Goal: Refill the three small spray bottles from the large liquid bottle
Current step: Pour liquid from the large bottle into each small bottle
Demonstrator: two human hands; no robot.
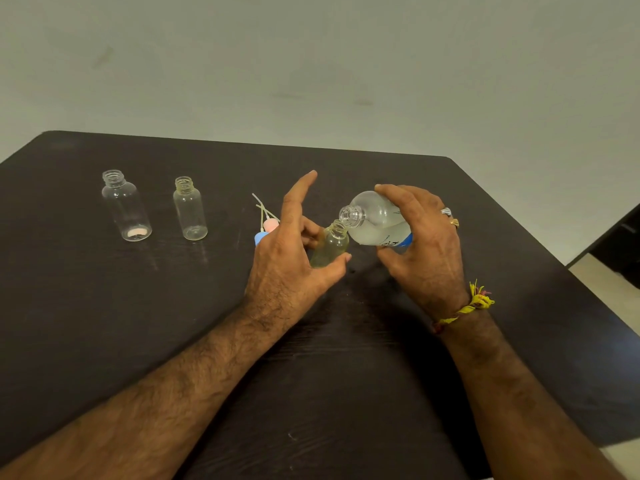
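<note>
Counter: a dark, near-black counter with a faint wood grain, a rounded far-left corner and dull reflections under the bottles.
Room: a plain pale grey-green wall behind the counter, with a few faint smudges; a strip of light floor and a dark piece of furniture at the right edge.
Left hand: the left hand grips a small yellowish spray bottle between thumb and curled fingers, forefinger raised straight; the bottle is tilted, neck towards the right.
Right hand: the right hand is wrapped over the large liquid bottle, held tipped on its side, its open mouth just above the small bottle's neck. Rings on two fingers; a yellow thread band at the wrist.
Other small bottles: two clear uncapped bottles stand upright at the far left, well apart from the hands: the leftmost bottle and the second bottle.
Spray tops: pink and blue spray tops with thin dip tubes lie on the counter just behind the left hand.
</note>
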